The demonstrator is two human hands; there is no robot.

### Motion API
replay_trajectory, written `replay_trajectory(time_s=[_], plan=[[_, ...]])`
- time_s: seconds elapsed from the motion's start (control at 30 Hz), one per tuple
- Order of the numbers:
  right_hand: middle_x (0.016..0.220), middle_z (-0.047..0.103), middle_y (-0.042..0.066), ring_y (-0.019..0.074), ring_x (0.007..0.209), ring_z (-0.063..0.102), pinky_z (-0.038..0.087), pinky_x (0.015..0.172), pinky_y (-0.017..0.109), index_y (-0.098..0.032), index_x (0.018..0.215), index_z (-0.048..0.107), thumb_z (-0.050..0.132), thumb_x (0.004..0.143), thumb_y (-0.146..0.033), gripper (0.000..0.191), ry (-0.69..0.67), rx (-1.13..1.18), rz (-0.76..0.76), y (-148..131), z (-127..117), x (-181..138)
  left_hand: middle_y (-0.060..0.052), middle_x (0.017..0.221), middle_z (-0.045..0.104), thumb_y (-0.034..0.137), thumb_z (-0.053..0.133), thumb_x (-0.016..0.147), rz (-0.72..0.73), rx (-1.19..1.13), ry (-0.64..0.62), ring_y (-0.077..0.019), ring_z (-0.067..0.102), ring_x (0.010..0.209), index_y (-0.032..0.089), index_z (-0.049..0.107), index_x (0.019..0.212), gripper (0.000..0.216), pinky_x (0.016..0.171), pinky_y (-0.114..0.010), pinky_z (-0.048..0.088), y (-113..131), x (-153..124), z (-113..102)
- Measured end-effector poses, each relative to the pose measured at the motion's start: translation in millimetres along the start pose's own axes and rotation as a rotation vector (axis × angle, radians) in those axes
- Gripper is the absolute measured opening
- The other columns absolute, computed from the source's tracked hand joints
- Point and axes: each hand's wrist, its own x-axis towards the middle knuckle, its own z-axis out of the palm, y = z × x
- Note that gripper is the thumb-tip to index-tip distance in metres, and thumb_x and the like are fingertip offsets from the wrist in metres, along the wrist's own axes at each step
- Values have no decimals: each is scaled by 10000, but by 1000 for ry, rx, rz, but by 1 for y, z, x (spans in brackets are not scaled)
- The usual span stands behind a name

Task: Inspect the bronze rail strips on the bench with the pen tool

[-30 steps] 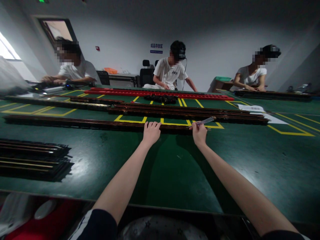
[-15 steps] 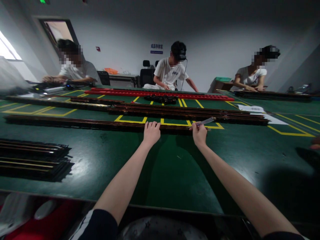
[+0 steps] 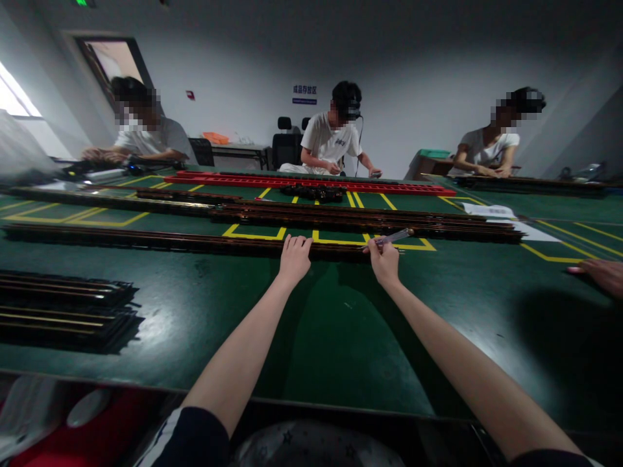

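A long, thin bundle of dark strips [image 3: 195, 242] lies across the green table in front of me. My left hand [image 3: 294, 263] is closed over it near its right part, fingers curled across the far edge. Close to the bundle's right end, my right hand [image 3: 384, 263] grips a slim pen-like tool [image 3: 398, 237] with a clear barrel. Its thin tip points left and down at the strips; whether it touches them I cannot tell. My right fingertips are at the bundle, and its end there is partly hidden by the hand.
Behind lies another long stack of dark strips [image 3: 341, 217], then red rails [image 3: 379, 186] and a black heap [image 3: 314, 192]. Shorter stacks [image 3: 63, 318] sit at left. Papers [image 3: 530, 230] lie at right. Another person's hand [image 3: 601, 272] is at the right edge; three people sit opposite.
My right hand and the tool have shifted slightly left, and the bundle has slid a little left too. Another person's hand has come further in from the right edge.
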Motion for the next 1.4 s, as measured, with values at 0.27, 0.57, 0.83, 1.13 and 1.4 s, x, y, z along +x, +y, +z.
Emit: replay_trajectory(time_s=[0.27, 0.57, 0.83, 1.13, 1.4], plan=[[679, 685, 64, 223, 691, 667, 501, 741, 385, -199, 790, 549, 496, 815, -599, 404, 21, 70, 78, -1, -3, 3, -132, 1195, 620, -36, 357, 781, 8, -26, 31, -241, 518, 1202, 100, 568, 1248, 530, 1171, -467, 241, -2, 0, 3], [697, 673, 41, 214, 715, 656, 506, 729, 377, -201, 805, 559, 563, 798, -547, 346, -21, 135, 179, -1, -13, 9, -126, 1245, 608, -5, 343, 808, 11, -36, -26, -242, 497, 1237, 105, 546, 1286, 530, 1165, -475, 250, -2, -1, -3], [649, 650, 16, 217, 679, 636, 491, 725, 392, -206, 771, 563, 576, 812, -464, 262, 14, 107, 234, 3, -25, 14, -106, 1253, 612, 18, 337, 819, 14, -47, -49, -248, 499, 1229, 155, 546, 1290, 533, 1119, -487, 308, -4, -1, -7], [615, 636, 6, 214, 670, 635, 494, 726, 389, -220, 730, 559, 580, 804, -485, 276, 96, 124, 225, 5, -25, 14, -104, 1217, 618, 83, 357, 838, 14, -30, -47, -251, 506, 1195, 162, 547, 1285, 491, 1099, -448, 319, -7, -2, -6], [651, 652, 21, 207, 666, 633, 495, 673, 360, -205, 772, 567, 581, 803, -480, 277, 42, 119, 246, 0, -23, 11, -105, 1208, 625, 84, 365, 835, 23, -17, -18, -262, 517, 1168, 155, 557, 1274, 485, 1081, -449, 329, -6, -2, -4]])
